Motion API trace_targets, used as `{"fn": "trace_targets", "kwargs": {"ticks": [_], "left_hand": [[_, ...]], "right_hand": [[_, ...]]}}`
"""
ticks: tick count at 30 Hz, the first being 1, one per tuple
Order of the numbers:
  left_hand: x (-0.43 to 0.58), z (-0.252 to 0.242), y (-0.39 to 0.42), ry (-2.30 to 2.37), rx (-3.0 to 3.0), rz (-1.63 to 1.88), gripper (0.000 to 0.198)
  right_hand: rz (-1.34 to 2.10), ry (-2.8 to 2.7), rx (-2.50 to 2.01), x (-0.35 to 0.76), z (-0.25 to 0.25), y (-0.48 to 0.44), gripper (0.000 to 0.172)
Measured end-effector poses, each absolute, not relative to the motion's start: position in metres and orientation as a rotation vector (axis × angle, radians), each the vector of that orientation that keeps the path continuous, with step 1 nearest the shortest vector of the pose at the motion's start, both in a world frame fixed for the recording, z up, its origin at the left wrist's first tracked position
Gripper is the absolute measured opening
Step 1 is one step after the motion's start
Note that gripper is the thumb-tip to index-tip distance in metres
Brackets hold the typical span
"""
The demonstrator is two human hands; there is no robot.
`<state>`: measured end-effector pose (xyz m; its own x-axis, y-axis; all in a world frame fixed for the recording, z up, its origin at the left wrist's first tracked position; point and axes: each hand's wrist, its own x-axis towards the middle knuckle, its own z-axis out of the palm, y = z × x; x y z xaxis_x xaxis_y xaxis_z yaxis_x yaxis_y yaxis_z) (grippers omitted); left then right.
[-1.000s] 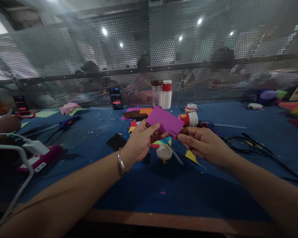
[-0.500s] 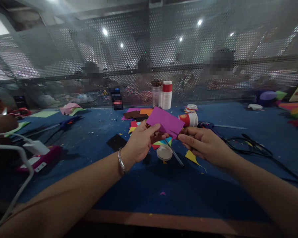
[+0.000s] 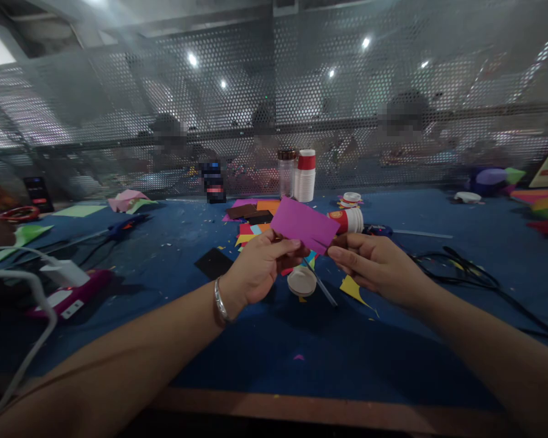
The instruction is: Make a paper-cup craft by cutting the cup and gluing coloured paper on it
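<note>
A folded magenta paper point(image 3: 304, 224) is held up above the blue table point(image 3: 265, 340) between both hands. My left hand point(image 3: 259, 267), with a silver bangle on the wrist, pinches the paper's near left edge between thumb and fingers. My right hand point(image 3: 375, 264) pinches its right corner, fingers curled. Beneath the hands lie a round white lid point(image 3: 302, 281), a thin grey stick point(image 3: 322, 285) and coloured paper scraps point(image 3: 256, 231).
A stack of red-and-white paper cups point(image 3: 305, 175) and a clear jar point(image 3: 286, 172) stand at the back by a perforated metal screen point(image 3: 237, 109). A cup lies on its side point(image 3: 349, 220). Black cables point(image 3: 475, 277) run right. A pink device point(image 3: 73, 295) and white cord sit left. People sit behind the screen.
My left hand's fingers have shifted slightly along the paper's near edge and the paper has flattened a little. At far left another person's hand has drawn back.
</note>
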<state>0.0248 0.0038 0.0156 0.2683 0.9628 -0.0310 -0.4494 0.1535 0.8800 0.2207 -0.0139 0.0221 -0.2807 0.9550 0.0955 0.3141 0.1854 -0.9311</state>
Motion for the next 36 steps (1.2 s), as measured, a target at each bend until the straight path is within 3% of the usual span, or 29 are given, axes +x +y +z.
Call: {"fn": "trace_targets", "kwargs": {"ticks": [36], "left_hand": [[0.0294,0.0190,-0.0024,0.755,0.814,1.138,0.015]], "right_hand": [[1.035,-1.810,-1.125,0.2180,0.0212,-0.0145,0.040]]}}
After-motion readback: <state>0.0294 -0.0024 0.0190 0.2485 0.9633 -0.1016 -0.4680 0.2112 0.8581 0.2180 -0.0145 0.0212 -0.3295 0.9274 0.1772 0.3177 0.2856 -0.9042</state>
